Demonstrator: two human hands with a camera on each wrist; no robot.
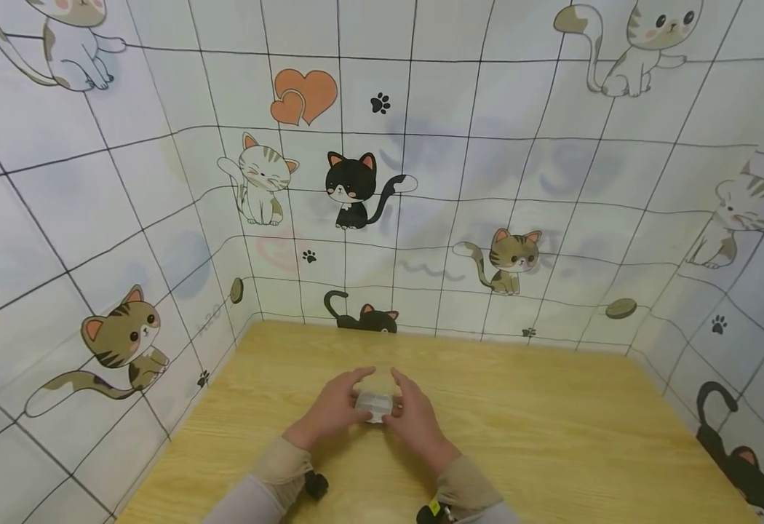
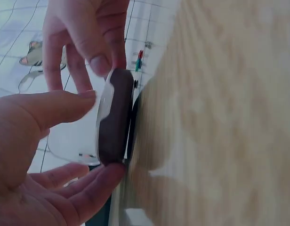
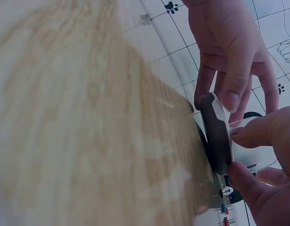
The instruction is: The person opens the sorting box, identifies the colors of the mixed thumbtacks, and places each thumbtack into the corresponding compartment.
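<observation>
At the tabletop [image 1: 552, 422], left grip [image 1: 335, 405] and right grip [image 1: 416, 416] flank a small case [image 1: 374, 406].

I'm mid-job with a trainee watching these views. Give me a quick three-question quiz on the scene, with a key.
1. True or false: only the right hand touches the small case.
2. In the wrist views, the side of the small case facing the table looks: A) bright green; B) dark brownish; C) orange.
3. Fill in: the wall behind the table is printed with grid lines and cartoon ____.

Key: 1. False; the left hand touches it too. 2. B. 3. Cats.
</observation>
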